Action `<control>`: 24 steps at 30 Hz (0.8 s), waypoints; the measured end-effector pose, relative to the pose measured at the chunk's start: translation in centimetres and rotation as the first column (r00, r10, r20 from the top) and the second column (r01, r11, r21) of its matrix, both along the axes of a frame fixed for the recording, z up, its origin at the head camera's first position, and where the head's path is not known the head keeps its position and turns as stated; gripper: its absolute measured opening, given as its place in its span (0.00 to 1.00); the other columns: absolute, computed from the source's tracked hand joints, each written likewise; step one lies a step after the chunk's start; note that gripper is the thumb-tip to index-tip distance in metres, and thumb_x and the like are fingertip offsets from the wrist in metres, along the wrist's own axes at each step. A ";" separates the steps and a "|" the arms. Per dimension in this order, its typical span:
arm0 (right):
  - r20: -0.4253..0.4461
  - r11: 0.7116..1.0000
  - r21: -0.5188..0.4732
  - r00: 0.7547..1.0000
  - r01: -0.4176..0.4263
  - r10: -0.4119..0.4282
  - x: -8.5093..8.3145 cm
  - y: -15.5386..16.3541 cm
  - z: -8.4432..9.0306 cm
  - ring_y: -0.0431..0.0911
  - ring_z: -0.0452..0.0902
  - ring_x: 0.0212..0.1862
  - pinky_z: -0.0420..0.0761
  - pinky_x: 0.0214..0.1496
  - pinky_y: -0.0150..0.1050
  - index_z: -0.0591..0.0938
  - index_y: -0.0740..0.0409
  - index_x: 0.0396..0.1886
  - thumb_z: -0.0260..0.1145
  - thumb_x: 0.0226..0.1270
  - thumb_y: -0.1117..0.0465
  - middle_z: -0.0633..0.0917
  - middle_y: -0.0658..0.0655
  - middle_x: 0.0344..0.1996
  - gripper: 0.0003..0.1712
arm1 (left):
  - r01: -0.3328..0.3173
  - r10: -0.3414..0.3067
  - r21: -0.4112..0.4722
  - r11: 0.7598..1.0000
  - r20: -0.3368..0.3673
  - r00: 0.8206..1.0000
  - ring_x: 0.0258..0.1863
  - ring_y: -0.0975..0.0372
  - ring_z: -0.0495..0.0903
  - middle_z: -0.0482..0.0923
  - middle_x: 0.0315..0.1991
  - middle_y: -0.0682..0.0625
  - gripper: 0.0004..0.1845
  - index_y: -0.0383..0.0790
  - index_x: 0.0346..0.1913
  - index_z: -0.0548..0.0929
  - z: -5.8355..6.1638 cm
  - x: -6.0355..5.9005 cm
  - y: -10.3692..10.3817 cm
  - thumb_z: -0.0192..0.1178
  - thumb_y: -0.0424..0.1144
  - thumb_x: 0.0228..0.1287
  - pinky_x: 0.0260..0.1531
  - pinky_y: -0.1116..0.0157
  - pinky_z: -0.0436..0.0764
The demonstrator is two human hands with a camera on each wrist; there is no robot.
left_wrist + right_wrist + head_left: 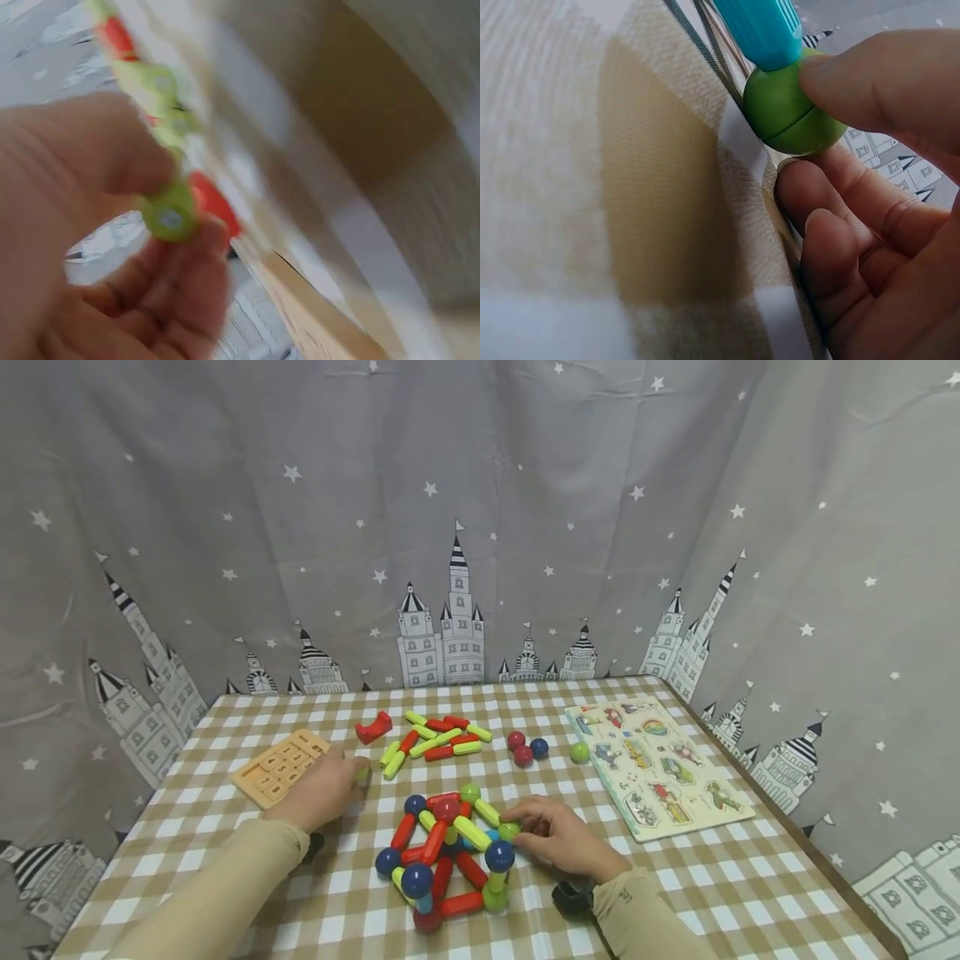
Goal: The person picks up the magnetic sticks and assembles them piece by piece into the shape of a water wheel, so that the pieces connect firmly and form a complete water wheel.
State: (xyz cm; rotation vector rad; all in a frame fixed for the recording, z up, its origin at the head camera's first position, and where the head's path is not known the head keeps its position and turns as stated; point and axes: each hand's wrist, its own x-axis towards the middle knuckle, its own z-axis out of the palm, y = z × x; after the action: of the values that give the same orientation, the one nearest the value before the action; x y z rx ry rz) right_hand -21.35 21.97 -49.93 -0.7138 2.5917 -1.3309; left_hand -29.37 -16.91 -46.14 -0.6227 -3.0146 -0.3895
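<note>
A: Nearest the camera, centre of the checked tablecloth [675, 893]: the stick-and-ball model [446, 852], red, green and blue sticks joined by blue, red and green balls.

B: Right hand?

A: The right hand [558, 839] rests just right of the model. In the right wrist view its thumb and fingers [870, 82] pinch a green ball [784, 112] at the model's right edge; a blue stick [761, 30] is attached to that ball, which sits on the cloth.

B: Left hand?

A: The left hand [322, 789] lies left of the model, beside the loose pile. The left wrist view is blurred, but fingers [112, 150] curl around one green stick [171, 214], thumb against fingertips. I cannot tell whether the stick has left the table.

B: Farther back?

A: A wooden number board [277, 766] just left of the left hand. Behind the model, a pile of sticks [435, 739], green and red, with a red curved piece [373, 727] at its left. To the right, two red balls and a blue one [525, 747] in a cluster, a lone green ball [579, 752] near them, then a picture puzzle board [660, 768] at the right edge. A grey curtain [480, 527] with stars and castles hangs behind.
</note>
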 end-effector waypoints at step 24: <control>0.015 1.000 0.004 1.000 0.004 -0.004 -0.2 0.0 -0.1 0.40 0.80 0.42 0.81 0.43 0.34 0.85 0.41 0.57 0.70 0.71 0.57 0.85 0.45 0.54 0.17 | 0.171 -0.285 0.486 0.857 0.171 0.943 0.45 0.65 0.85 0.84 0.50 0.51 0.22 0.43 0.56 0.79 -0.5 8.9 1.2 0.74 0.36 0.61 0.43 0.68 0.86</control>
State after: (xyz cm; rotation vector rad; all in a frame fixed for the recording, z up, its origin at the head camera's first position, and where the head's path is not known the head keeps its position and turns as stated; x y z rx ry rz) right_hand -21.53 21.98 -50.04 -0.6961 2.5842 -1.3273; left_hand -20.46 -15.68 -46.66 -0.9438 -2.8744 -1.2410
